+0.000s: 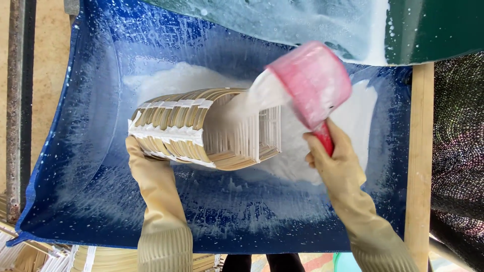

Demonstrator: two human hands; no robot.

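Both my hands wear tan rubber gloves. My left hand grips the bottom of a woven bamboo basket, held on its side over a blue tarp basin. My right hand holds the red handle of a pink plastic scoop, tilted towards the basket. White liquid pours from the scoop onto the basket's open end. White paint coats parts of the weave.
A pool of white liquid lies in the basin behind the basket. A wooden post stands at the right, a green sheet at top right. More woven baskets are stacked at bottom left.
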